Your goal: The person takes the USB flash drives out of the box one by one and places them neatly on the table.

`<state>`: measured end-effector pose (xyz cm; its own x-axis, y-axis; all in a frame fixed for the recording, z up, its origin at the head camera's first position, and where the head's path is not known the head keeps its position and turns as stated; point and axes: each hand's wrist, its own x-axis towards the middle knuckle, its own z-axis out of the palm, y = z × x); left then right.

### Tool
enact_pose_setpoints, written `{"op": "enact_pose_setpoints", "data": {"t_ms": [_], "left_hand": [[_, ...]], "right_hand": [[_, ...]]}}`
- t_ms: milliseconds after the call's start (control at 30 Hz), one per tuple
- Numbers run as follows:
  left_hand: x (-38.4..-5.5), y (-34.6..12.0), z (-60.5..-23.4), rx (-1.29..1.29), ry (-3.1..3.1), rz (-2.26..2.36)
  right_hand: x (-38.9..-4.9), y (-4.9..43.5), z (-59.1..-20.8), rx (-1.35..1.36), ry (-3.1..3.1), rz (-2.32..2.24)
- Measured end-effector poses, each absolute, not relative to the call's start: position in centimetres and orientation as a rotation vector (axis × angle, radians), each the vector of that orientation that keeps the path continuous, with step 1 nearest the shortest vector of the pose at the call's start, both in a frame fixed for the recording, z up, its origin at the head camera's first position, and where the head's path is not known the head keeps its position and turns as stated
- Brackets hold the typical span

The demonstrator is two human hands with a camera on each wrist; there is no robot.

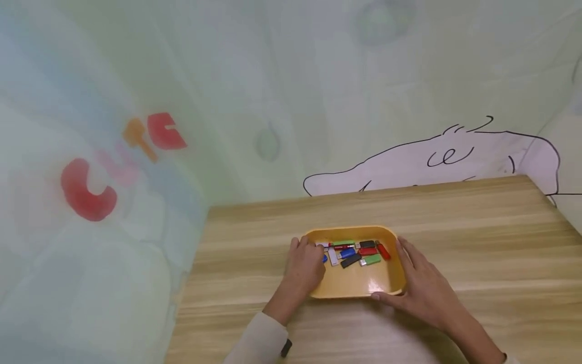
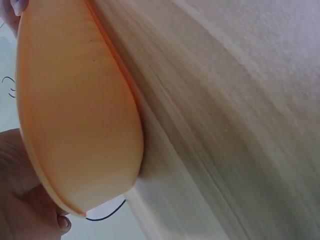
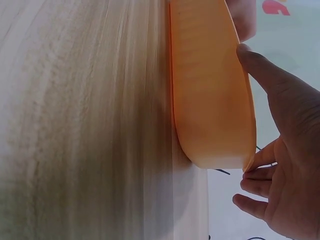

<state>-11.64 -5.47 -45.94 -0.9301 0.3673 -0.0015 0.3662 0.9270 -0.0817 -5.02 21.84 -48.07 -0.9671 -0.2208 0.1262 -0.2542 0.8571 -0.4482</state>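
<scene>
A yellow plastic tray (image 1: 345, 283) stands on the wooden table with several USB flash drives inside. Among them are a black one (image 1: 351, 260), a green one (image 1: 370, 260), a red one (image 1: 383, 250) and a white one (image 1: 333, 256). My left hand (image 1: 303, 265) grips the tray's left end, its fingers bent over the rim; part of its hold is hidden in the head view. With the thumb on the near rim and fingers against the right end, my right hand (image 1: 427, 290) holds the tray's corner; the right wrist view shows this hand (image 3: 295, 150) too.
The wooden table (image 1: 491, 242) extends past the tray on both sides. Behind it hangs a pale backdrop (image 1: 282, 101) with a line drawing, meeting the table's far edge. At the left, the backdrop bears red and orange shapes.
</scene>
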Motion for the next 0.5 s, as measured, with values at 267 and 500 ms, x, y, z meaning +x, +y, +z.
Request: {"op": "enact_pose_setpoints", "data": {"t_ms": [267,500], "left_hand": [[-11.2,-5.3,-44.7,-0.508,-3.053,0.009],[-10.6,-5.4,-43.6,-0.385,-3.1,-0.146]], "right_hand": [[-5.0,21.8,-47.9,0.362,-2.946,0.746],[-5.1,21.6,-48.0,0.385,-2.936,0.744]]}}
